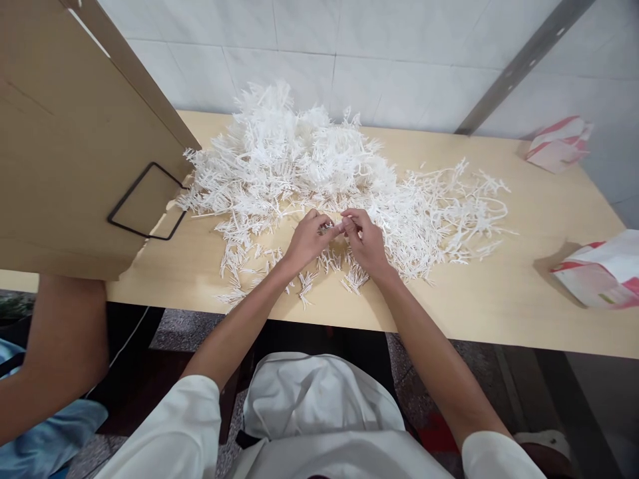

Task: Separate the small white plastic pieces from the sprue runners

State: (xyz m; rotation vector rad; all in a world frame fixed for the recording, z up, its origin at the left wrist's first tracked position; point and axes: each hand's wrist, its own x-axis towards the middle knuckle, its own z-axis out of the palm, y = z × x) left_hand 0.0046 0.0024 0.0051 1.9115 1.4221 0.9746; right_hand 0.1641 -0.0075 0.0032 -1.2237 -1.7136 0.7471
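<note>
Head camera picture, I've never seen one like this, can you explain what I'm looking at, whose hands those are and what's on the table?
The picture comes from one camera worn on a person's head, looking forward and down, so you see that person's own arms reaching out from the bottom. Their left hand and right hand meet over a pale wooden table, and together they pinch a small white plastic piece between the fingertips. Behind the hands lies a big pile of white branched plastic pieces, with loose bits in front. At the right are two red and white bags. At the left stands a cardboard box, and below it another person's arm shows.
</note>
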